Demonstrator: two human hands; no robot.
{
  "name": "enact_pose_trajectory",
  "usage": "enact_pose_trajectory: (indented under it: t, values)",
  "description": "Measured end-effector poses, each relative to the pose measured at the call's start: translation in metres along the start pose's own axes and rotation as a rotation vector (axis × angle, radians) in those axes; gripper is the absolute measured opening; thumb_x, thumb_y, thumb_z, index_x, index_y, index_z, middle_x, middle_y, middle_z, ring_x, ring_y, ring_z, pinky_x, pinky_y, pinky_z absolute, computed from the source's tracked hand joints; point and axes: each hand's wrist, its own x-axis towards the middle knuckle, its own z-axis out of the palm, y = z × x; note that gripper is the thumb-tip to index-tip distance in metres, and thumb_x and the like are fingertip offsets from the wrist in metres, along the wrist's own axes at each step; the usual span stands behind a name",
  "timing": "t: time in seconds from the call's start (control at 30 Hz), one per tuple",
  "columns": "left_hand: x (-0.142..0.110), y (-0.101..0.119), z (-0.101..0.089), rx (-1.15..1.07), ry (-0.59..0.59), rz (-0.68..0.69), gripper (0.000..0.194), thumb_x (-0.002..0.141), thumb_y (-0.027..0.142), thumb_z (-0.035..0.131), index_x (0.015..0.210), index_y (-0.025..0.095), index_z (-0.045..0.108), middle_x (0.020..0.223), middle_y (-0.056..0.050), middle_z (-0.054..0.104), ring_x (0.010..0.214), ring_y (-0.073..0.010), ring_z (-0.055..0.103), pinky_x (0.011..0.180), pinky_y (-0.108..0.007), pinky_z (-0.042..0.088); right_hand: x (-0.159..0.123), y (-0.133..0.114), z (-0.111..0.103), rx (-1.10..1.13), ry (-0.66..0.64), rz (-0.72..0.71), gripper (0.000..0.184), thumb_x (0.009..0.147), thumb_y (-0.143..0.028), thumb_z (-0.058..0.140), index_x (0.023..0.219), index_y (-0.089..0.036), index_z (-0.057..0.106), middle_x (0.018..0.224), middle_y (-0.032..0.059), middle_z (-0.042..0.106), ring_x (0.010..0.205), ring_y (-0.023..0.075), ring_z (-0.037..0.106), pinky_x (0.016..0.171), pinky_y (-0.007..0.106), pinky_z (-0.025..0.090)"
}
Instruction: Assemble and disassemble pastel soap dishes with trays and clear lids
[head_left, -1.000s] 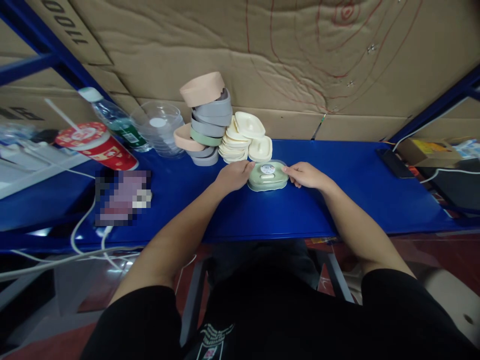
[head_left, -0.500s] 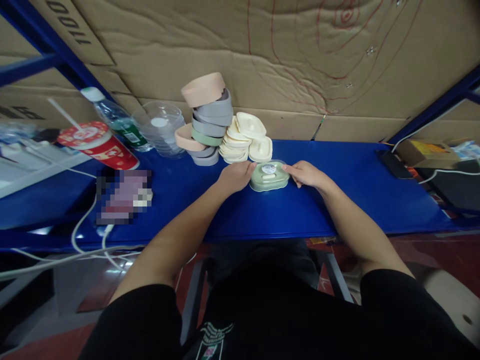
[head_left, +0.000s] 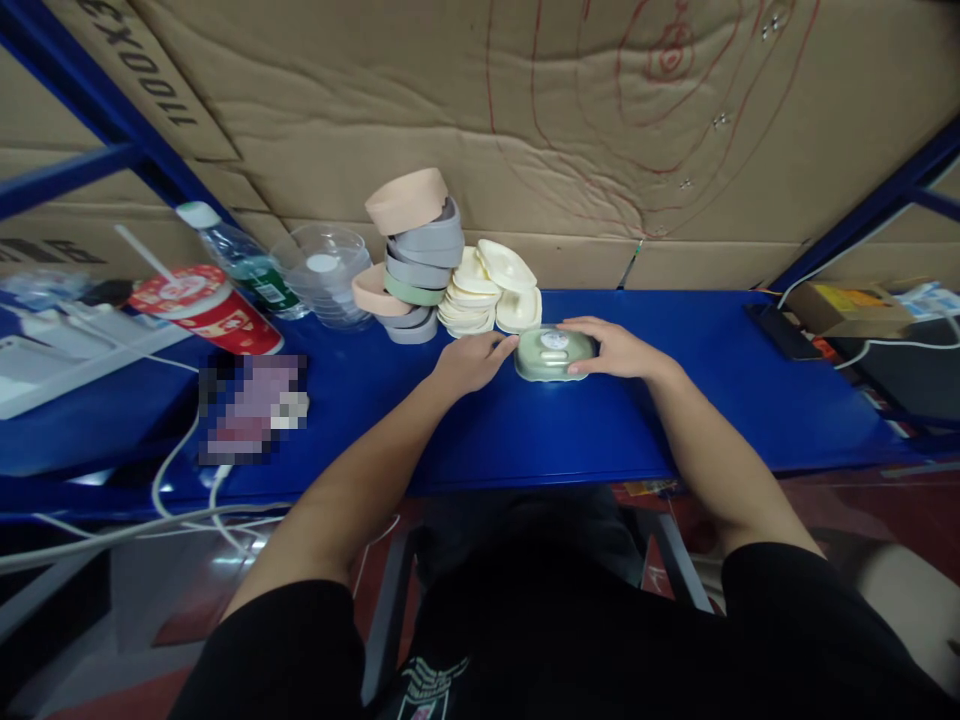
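On my feed, the green lidded box [head_left: 536, 367] is on the blue table [head_left: 495, 435], nearer the body than the cream lids [head_left: 469, 312] and to their right. Its long axis runs left to right, roughly along the table's front edge, with the lid and its round white label [head_left: 554, 340] facing up. My right hand [head_left: 616, 350] pinches the right end, thumb on the near side, fingers over the far side. My left hand [head_left: 474, 362] is half curled, thumb toward the left end; whether it touches, I can't tell
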Motion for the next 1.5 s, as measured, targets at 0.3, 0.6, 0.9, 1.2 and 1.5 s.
enact_pose_trajectory:
  t: [0.3, 0.6, 0.9, 1.2, 1.5]
  values:
    - [0.002, -0.006, 0.001, 0.059, -0.025, 0.026, 0.063, 0.105, 0.065, 0.052, 0.146, 0.019, 0.068, 0.107, -0.008, 0.081, 0.107, -0.0295, 0.075, 0.092, -0.039, 0.054, -0.049, 0.072, -0.075, -0.292, 0.288, 0.801, 0.083, 0.082, -0.067, 0.081, 0.152, -0.023, 0.067, 0.150, 0.0191, 0.070, 0.137, 0.0428, 0.067, 0.114, 0.059, 0.053]
    - [0.001, -0.008, 0.003, -0.024, 0.038, 0.107, 0.068, 0.104, 0.058, 0.058, 0.159, 0.017, 0.054, 0.118, -0.009, 0.079, 0.114, -0.0298, 0.074, 0.099, -0.042, 0.054, -0.053, 0.073, -0.070, -0.502, 0.649, 0.989, 0.092, 0.093, -0.067, 0.069, 0.163, -0.009, 0.053, 0.172, 0.0325, 0.043, 0.159, 0.0520, 0.041, 0.126, 0.070, 0.033]
    - [-0.002, -0.009, -0.008, -0.033, 0.225, 0.235, 0.052, 0.104, 0.046, 0.063, 0.149, 0.020, 0.063, 0.125, -0.008, 0.078, 0.105, -0.0230, 0.073, 0.099, -0.036, 0.055, 0.005, 0.019, 0.014, -0.338, 0.368, 0.248, 0.103, 0.092, -0.095, 0.044, 0.163, -0.020, 0.053, 0.170, 0.0226, 0.051, 0.159, 0.0463, 0.043, 0.129, 0.072, 0.033]
    - [0.004, -0.009, -0.001, 0.042, 0.105, 0.177, 0.050, 0.104, 0.051, 0.062, 0.145, 0.022, 0.067, 0.122, -0.006, 0.080, 0.117, -0.0276, 0.073, 0.102, -0.039, 0.054, 0.036, -0.012, 0.053, -0.352, 0.165, 0.066, 0.085, 0.103, -0.083, 0.037, 0.172, -0.033, 0.040, 0.184, 0.0091, 0.031, 0.169, 0.0474, 0.025, 0.133, 0.077, 0.024]
    - [0.008, -0.012, 0.012, 0.016, 0.068, 0.205, 0.068, 0.104, 0.050, 0.063, 0.161, 0.015, 0.051, 0.145, -0.015, 0.069, 0.133, -0.0293, 0.066, 0.115, -0.040, 0.049, 0.034, -0.011, 0.053, -0.370, 0.186, 0.052, 0.063, 0.109, -0.069, 0.039, 0.158, -0.033, 0.058, 0.178, 0.0100, 0.044, 0.160, 0.0465, 0.042, 0.129, 0.082, 0.026]
